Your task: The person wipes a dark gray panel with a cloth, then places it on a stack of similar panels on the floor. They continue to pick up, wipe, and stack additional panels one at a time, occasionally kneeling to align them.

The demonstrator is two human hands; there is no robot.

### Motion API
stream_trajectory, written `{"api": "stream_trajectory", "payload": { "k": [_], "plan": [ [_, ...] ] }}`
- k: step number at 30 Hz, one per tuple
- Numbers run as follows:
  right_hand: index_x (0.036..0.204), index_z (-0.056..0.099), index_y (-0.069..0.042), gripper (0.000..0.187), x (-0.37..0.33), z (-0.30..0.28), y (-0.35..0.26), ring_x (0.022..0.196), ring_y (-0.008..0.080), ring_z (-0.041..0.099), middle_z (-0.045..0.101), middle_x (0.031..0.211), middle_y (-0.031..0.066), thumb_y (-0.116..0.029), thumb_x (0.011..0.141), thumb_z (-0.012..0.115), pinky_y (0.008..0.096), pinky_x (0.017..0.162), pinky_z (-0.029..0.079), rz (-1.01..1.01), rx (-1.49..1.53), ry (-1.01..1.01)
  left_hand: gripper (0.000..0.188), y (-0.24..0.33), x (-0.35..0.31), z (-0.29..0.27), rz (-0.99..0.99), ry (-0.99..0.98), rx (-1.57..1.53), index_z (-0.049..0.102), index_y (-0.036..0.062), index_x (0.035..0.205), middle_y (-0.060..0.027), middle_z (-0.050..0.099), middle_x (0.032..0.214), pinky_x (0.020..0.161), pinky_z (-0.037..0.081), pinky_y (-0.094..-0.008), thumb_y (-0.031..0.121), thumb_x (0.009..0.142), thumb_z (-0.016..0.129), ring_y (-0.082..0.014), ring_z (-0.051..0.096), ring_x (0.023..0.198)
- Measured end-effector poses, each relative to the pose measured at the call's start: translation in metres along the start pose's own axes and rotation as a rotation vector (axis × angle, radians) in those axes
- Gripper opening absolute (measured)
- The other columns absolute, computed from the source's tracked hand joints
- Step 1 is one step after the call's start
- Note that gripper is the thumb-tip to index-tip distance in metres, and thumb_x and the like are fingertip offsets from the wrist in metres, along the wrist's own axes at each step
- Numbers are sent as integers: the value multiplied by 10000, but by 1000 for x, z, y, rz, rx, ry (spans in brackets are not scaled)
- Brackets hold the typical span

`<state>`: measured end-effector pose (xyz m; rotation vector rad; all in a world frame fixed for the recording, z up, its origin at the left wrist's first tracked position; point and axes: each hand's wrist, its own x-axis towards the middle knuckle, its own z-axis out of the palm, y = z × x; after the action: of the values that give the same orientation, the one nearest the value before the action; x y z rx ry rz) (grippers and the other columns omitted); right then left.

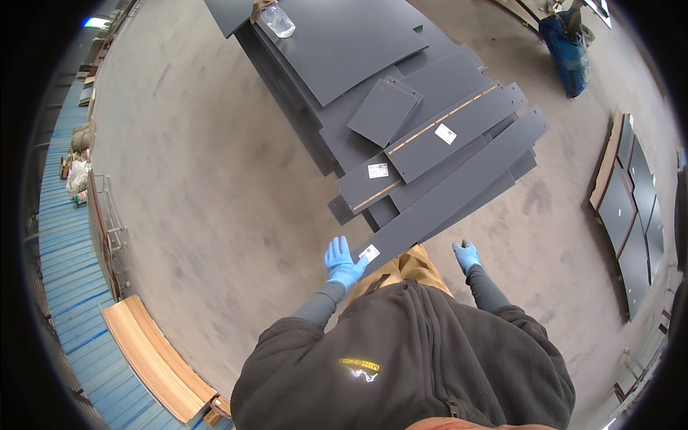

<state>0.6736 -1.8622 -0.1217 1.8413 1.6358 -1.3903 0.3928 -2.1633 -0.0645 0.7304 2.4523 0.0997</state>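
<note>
My left hand, in a light blue glove, rests at the near end of a long dark grey panel. Its fingers are stretched out and slightly apart, and the thumb lies beside a white label on the panel. The long panel slants across the near side of a stack, its far end toward the right. My right hand, gloved in the same blue, is right of the stack, apart from the panels. Its fingers look curled, with dark tips; anything inside them is hidden.
Beyond the long panel lie narrower labelled boards, two small panels and a large board carrying a clear plastic bag. More grey panels lie at right, near a blue sack. Wood-coloured boards lie at lower left.
</note>
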Motion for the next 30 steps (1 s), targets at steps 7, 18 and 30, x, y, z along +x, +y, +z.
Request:
{"api": "stream_trajectory", "payload": {
  "k": [7,18,30],
  "plan": [
    [1537,470,82,785,-25,24,4,1448,350,532,553,1539,265,-395,945,664,403,1193,413,-19,-26,-33,1072,-32,-8,2,75,-83,-17,340,21,1606,-255,359,1643,1263,220,-549,605,809,757,-427,309,1535],
    [1547,468,63,757,-58,83,33,1470,333,510,517,1578,249,-385,968,658,397,1215,394,44,68,-126,1058,-84,-8,-3,79,-362,-110,418,26,1586,-215,488,1594,1217,344,-478,678,818,740,-347,465,1480],
    [1572,437,60,761,-75,100,62,928,171,680,686,1363,156,-323,964,691,319,748,556,26,-2,-116,369,-87,25,36,-433,-501,-1443,681,19,1221,-99,735,1109,852,615,-380,163,910,817,-242,730,944]
  ]
}}
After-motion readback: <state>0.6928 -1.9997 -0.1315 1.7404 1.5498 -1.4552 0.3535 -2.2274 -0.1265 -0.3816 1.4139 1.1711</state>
